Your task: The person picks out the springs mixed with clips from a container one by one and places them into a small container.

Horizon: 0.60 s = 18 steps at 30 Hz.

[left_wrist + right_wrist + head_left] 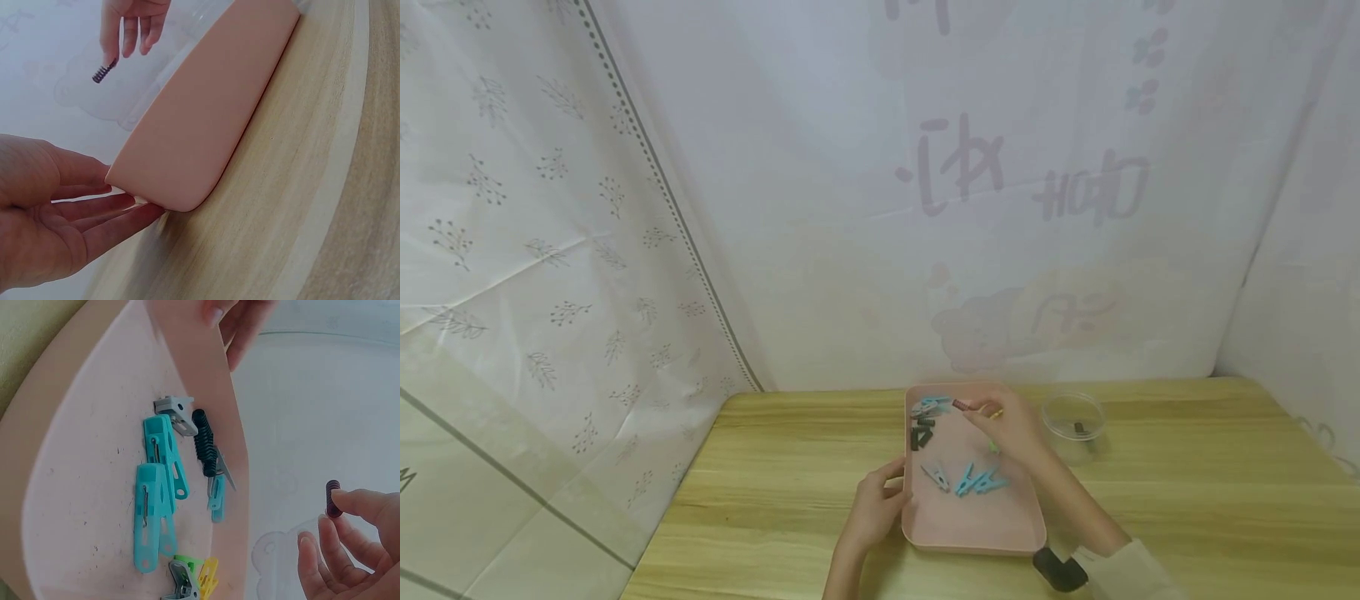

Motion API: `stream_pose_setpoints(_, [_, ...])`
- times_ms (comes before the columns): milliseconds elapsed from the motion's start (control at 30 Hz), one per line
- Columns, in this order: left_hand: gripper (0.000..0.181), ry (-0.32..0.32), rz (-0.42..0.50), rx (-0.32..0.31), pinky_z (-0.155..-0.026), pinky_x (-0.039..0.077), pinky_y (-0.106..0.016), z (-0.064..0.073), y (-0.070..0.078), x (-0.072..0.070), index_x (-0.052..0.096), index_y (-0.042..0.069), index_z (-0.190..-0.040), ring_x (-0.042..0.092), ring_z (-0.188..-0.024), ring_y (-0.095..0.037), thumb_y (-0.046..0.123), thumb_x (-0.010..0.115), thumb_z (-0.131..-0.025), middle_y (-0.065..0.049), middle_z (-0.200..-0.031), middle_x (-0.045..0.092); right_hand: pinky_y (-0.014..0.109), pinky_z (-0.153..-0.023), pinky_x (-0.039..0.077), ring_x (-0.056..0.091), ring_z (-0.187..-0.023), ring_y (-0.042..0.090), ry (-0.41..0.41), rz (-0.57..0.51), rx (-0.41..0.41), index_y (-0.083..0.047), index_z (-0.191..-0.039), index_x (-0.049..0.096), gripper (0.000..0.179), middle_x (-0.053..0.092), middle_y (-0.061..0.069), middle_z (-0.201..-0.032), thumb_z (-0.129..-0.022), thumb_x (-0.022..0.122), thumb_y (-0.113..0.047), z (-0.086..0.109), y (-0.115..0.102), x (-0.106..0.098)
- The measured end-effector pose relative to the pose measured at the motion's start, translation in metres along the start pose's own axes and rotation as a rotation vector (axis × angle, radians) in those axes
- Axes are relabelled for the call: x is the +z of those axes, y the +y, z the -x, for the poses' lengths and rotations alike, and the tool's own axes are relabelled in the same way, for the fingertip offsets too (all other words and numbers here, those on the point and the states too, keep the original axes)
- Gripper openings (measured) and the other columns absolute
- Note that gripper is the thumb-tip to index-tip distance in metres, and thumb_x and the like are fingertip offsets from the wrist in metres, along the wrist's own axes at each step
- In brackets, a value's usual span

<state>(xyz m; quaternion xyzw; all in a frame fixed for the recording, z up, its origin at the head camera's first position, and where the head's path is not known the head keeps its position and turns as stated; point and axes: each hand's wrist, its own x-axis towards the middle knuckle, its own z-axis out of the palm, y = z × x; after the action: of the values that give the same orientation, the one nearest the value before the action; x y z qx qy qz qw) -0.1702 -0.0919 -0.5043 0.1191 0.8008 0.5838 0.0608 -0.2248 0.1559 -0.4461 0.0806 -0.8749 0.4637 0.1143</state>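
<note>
My right hand [1011, 425] is over the far part of a pink tray [973, 533]. Between thumb and index finger it pinches a small, dark reddish-brown coil spring [333, 499], held above the tray. My left hand [44, 215] grips the tray's left wall, its thumb over the rim in the right wrist view. Inside the tray lie blue clothes pegs [147, 519], a grey peg [937, 477] and several dark coils [921, 437] near the left wall. More blue pegs [934, 402] lie in the far left corner. A yellow peg [208, 578] and a green peg [187, 559] are partly hidden.
A round clear container [1073, 417] with a small dark piece in it stands right of the tray. The wooden table [775, 467] meets a pale printed curtain [850, 250] at the back. A black device [1060, 571] is strapped at my right wrist.
</note>
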Motion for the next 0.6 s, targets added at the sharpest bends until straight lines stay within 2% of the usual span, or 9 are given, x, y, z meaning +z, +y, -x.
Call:
stream_pose_setpoints(133, [0.049,0.001,-0.006,0.005,-0.092,0.065,-0.048,0.000,0.000,0.000,0.054,-0.012,-0.145,0.066,-0.117,-0.056,-0.009,0.062,-0.097,-0.035,-0.133,0.062,0.028,-0.064,0.055,0.071,-0.087,0.027,0.019,0.013,0.023,-0.002,-0.101,0.077,0.011,0.075,0.012,-0.097,-0.094,0.079,-0.011,0.002,0.000,-0.002])
stream_pose_setpoints(333, [0.048,-0.002,0.000,0.002,-0.093,0.064,-0.049,0.000,0.000,0.000,0.054,-0.012,-0.146,0.066,-0.118,-0.056,-0.008,0.061,-0.098,-0.034,-0.133,0.062,0.030,-0.063,0.056,0.072,-0.085,0.030,0.028,0.022,0.077,-0.001,-0.105,0.077,0.016,0.077,0.016,-0.096,-0.096,0.078,-0.015,0.009,-0.001,-0.006])
stream_pose_setpoints(600, [0.048,-0.006,0.001,0.027,-0.091,0.065,-0.048,0.000,-0.001,-0.001,0.053,-0.013,-0.146,0.066,-0.117,-0.057,-0.008,0.061,-0.099,-0.035,-0.133,0.061,0.045,-0.079,0.064,0.073,-0.098,0.038,0.057,0.018,0.077,0.005,-0.112,0.075,0.027,0.077,0.021,-0.103,-0.100,0.075,-0.019,0.015,0.003,-0.019])
